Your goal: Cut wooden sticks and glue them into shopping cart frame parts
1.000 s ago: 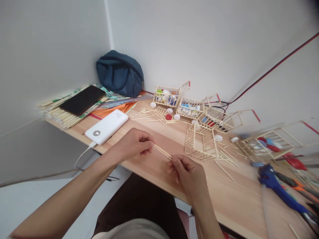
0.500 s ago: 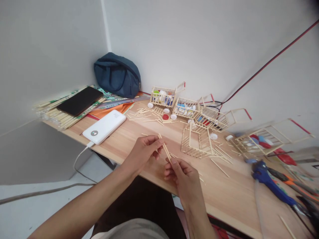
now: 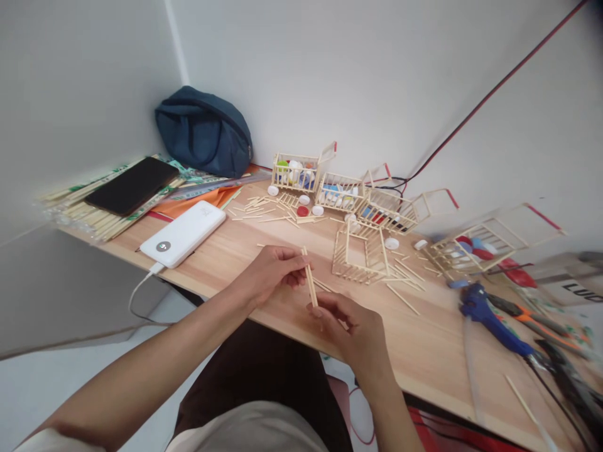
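Observation:
Between my two hands a few short wooden sticks (image 3: 309,282) lie side by side, tilted above the table's front edge. My left hand (image 3: 285,270) pinches their upper end. At the lower end my right hand (image 3: 342,317) grips them between thumb and fingers. How many sticks there are I cannot tell exactly. Just beyond my hands an open frame of glued sticks (image 3: 360,254) rests on the table, with loose sticks (image 3: 404,276) scattered at its right side.
Behind stand several small stick carts, such as one cart (image 3: 296,172) holding bottle caps. A blue glue gun (image 3: 492,320) and orange-handled pliers (image 3: 537,320) lie right. To the left are a white power bank (image 3: 186,233), a phone (image 3: 132,186), bagged sticks (image 3: 101,226) and a blue bag (image 3: 205,132).
The sticks have turned a little more upright between my hands, and my right hand's fingers have shifted at their lower end. The whole view has shifted slightly.

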Demonstrator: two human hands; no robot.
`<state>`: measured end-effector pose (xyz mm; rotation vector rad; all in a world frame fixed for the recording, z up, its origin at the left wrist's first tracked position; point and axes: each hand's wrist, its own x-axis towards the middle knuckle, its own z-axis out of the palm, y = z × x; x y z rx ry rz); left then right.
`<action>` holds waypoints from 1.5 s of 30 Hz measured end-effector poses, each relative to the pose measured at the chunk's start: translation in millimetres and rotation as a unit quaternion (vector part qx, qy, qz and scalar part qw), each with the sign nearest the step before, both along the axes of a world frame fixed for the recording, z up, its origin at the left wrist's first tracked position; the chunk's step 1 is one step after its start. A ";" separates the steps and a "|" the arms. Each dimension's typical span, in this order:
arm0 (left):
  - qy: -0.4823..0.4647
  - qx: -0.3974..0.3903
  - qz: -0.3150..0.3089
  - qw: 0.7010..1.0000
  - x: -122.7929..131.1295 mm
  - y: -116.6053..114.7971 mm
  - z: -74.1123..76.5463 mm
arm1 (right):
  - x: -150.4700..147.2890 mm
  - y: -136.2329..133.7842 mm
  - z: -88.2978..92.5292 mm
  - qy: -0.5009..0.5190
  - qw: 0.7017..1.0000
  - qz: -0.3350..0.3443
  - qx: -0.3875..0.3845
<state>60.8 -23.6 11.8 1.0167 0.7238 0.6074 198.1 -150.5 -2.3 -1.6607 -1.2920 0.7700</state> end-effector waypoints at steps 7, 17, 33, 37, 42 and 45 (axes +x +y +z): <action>0.003 0.055 -0.004 0.998 7.8 -5.5 1.0 | 17.5 -7.9 -8.0 0.089 0.993 -0.049 -0.054; -0.055 0.015 0.045 0.997 59.7 -22.2 4.7 | 91.6 -4.7 20.1 0.031 0.994 -0.103 -0.010; 0.005 0.087 0.001 0.996 72.4 3.5 11.0 | 156.9 25.3 50.7 -0.072 0.992 0.059 -0.082; 0.013 0.062 0.003 0.998 75.3 6.6 8.7 | 165.8 31.1 48.0 -0.042 0.986 0.098 -0.127; -0.002 0.033 -0.002 0.999 76.2 9.3 1.8 | 170.6 32.5 45.1 0.005 0.983 0.119 -0.143; -0.008 0.019 -0.003 1.000 76.5 10.1 0.7 | 170.6 32.8 44.3 0.020 0.981 0.121 -0.149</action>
